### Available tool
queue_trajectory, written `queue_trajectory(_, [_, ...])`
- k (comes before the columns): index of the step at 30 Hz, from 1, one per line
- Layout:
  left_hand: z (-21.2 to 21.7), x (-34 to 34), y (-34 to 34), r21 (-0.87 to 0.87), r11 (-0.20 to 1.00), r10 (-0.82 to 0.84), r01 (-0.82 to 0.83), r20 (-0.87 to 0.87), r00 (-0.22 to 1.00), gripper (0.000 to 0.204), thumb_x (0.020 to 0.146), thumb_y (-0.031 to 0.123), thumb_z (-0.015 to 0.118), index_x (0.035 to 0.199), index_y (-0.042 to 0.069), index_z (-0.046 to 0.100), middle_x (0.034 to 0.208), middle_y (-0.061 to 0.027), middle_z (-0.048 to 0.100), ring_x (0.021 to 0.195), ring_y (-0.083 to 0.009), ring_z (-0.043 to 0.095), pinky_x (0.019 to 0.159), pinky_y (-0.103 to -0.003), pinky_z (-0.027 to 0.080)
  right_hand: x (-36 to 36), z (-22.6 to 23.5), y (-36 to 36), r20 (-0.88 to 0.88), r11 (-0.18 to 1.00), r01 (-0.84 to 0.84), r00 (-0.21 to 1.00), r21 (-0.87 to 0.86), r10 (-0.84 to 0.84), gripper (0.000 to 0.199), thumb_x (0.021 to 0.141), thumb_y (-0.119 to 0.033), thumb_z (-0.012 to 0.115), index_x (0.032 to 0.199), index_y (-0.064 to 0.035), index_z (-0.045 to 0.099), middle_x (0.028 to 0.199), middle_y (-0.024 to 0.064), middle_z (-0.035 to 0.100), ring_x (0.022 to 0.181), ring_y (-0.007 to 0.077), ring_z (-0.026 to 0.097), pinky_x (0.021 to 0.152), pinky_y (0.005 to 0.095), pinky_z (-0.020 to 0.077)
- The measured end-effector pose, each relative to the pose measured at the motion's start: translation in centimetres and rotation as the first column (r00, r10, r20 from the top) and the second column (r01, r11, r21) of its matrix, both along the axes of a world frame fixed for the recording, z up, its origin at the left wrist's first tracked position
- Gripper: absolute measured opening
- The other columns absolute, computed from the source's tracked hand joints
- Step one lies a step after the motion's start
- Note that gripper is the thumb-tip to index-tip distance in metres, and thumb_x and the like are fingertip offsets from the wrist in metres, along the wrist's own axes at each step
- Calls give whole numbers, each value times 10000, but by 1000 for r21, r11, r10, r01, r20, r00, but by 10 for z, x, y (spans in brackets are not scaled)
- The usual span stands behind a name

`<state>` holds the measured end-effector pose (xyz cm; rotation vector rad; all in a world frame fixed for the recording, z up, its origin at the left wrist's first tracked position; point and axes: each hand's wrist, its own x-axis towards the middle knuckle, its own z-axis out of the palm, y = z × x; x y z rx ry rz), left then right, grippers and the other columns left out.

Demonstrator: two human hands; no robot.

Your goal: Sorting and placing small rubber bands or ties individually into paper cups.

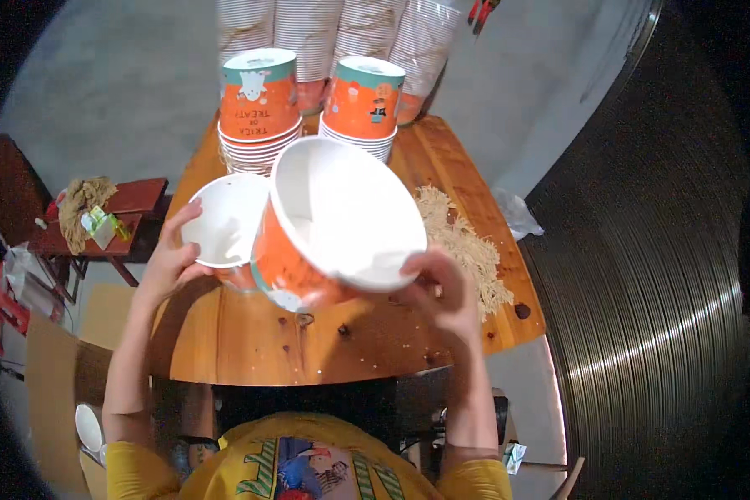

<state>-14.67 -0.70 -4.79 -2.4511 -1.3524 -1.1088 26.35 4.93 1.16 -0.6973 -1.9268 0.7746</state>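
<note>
My left hand (175, 254) is closed on the rim of a paper bucket (225, 218), thumb and fingers on its left side. The bucket's white inside faces up. My right hand (442, 287) grips the rim of a second, orange paper bucket (296, 271) at its lower right. This one is tilted, its white mouth turned up and to the right, and it overlaps the right side of the first bucket. Both are held over the wooden table (250, 354). Just right of my right hand lies a pile of beige twisted cords (467, 246).
Two upside-down stacks of orange buckets, a left stack (258, 100) and a right stack (364, 100), stand on the table. Taller white stacks (308, 29) rise behind. A red bench (142, 197) with beige cords is at left. A ribbed metal shutter (667, 292) fills the right.
</note>
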Motion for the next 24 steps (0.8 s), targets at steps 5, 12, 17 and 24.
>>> queue_trajectory(5, [-2, -1, -5, -23, 995, 95, -93, 102, 990, 392, 776, 267, 696, 721, 28, 390, 1365, -182, 333, 1311, -396, 300, 1056, -486, 285, 5, -27, -30, 141, 979, 113, 980, 172, -138, 275, 690, 86, 615, 881, -107, 575, 797, 35, 534, 683, 155, 560, 578, 243, 441])
queue_trajectory(12, [0, -12, -14, -71, 971, 234, -227, 106, 966, 171, 806, 121, 641, 876, 37, 510, 1398, -158, 322, 1313, -379, 303, 1062, -459, 284, 6, -58, -31, 455, 955, 64, 869, 291, -197, 344, 765, -205, 711, 1064, -157, 546, 862, 67, 579, 739, 246, 611, 610, 349, 492])
queue_trajectory(17, [10, 9, -15, 38, 963, 261, -265, 86, 961, 255, 831, 129, 594, 1073, 70, 537, 1408, -152, 314, 1338, -380, 264, 1077, -468, 254, -10, -53, -36, 283, 992, 39, 956, 120, -72, 237, 833, -195, 647, 1051, -138, 573, 895, 83, 598, 786, 269, 615, 670, 356, 498])
queue_trajectory(24, [36, 65, -43, 235, 932, 250, -275, 131, 959, 300, 885, 235, 523, 1144, 84, 518, 1382, -169, 332, 1334, -417, 250, 1078, -518, 219, 50, -64, 12, 325, 910, 416, 859, 6, -395, 135, 847, -149, 608, 953, -68, 626, 891, 124, 596, 840, 297, 599, 725, 357, 487])
